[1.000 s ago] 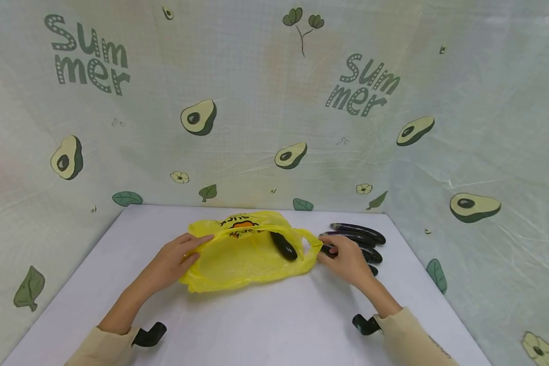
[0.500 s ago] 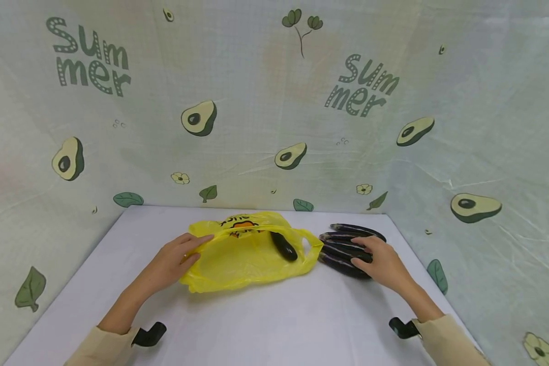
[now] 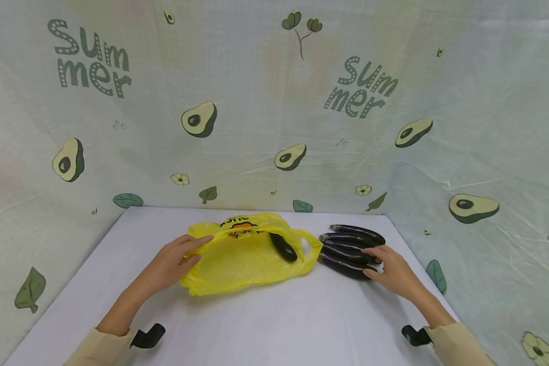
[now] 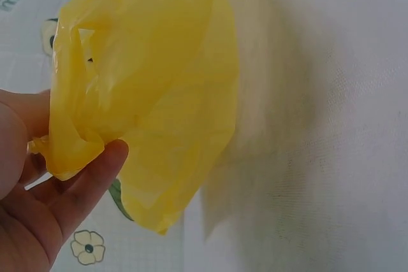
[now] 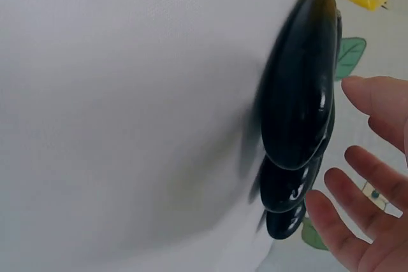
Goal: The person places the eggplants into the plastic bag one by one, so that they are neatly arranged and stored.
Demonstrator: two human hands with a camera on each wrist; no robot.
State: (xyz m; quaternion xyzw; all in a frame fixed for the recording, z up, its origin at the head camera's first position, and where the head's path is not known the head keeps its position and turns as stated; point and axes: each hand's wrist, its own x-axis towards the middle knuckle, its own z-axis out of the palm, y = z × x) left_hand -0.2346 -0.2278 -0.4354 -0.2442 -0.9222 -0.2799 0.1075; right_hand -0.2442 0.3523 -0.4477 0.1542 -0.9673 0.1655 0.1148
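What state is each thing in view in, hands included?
Yellow bag, mouth open, lying on the table.
Eggplant in the bag, lying slanted, one end hidden.
Eggplants outside, lying side by side on the table.
Left hand, pinching the bag's edge.
Right hand, fingers apart at the eggplants, gripping none.

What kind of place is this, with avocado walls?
Probably a curtained-off indoor workspace: pale avocado-printed cloth walls hang behind and beside a flat white table, where long, glossy, dark-purple eggplants lie.
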